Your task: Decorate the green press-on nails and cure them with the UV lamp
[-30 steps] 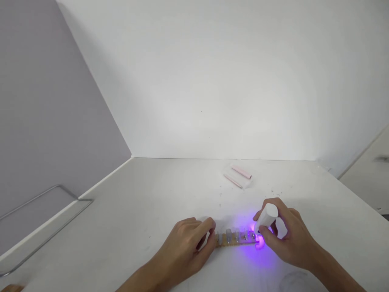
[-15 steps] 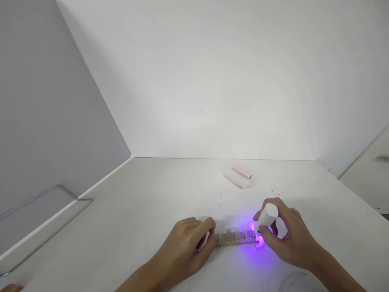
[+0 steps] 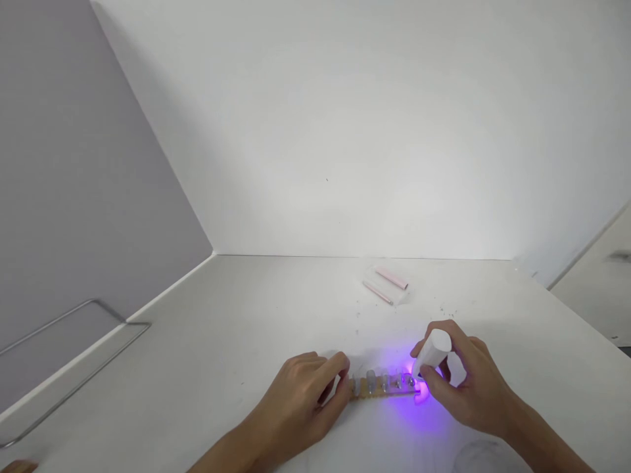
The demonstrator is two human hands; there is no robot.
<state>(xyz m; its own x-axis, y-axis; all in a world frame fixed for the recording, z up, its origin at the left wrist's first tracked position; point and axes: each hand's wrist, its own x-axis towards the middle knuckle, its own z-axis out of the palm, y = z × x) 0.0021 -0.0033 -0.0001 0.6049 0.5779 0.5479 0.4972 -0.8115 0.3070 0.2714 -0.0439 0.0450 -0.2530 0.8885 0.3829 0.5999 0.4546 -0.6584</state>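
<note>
On the white table lies a narrow tan strip (image 3: pixel 377 395) carrying a row of several glossy clear-grey false nails (image 3: pixel 371 380). My left hand (image 3: pixel 313 394) pinches the strip's left end between thumb and fingers. In my right hand (image 3: pixel 466 384) is a small white UV lamp (image 3: pixel 434 349), tilted with its lower end close over the strip's right end. Purple light spreads from the lamp onto the rightmost nails and the tabletop. Whether the lamp touches a nail I cannot tell.
Behind the hands lie a pink pen (image 3: pixel 377 293) and a pink tube-like cap (image 3: pixel 392 278) on a clear sheet. Small specks (image 3: pixel 448 311) dot the table. A faint round clear object (image 3: pixel 480 454) sits at the front. At left, a bent metal rod (image 3: pixel 73 391); a fingertip shows bottom left.
</note>
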